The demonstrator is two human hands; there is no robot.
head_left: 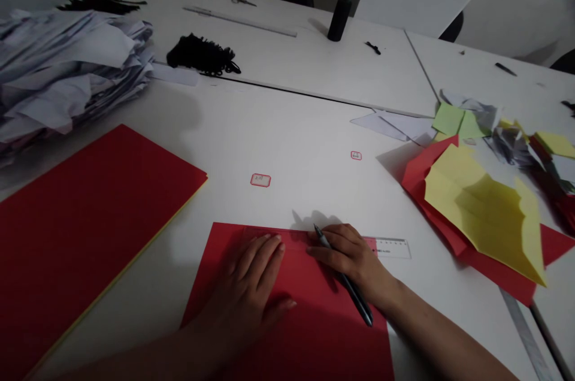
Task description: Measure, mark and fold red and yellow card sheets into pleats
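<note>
A sheet of red paper point(314, 333) lies in front of me. A clear ruler point(395, 248) lies across its far edge, its right end sticking out past the paper. My left hand point(251, 291) rests flat near the left part of the ruler, fingers stretched out and thumb apart. In my right hand point(354, 258) is a dark pen point(353, 295), tucked between the fingers with its tip pointing up and away from me. The right fingertips touch down at the ruler and the paper's far edge.
Left stands a stack of red and yellow paper point(103, 207), with a heap of white scraps point(67, 75) behind. Right lie yellow cut sheets point(485, 201). Farther back are black yarn point(202, 56), a long ruler point(242, 21), scissors point(242, 1) and a black bottle point(339, 18).
</note>
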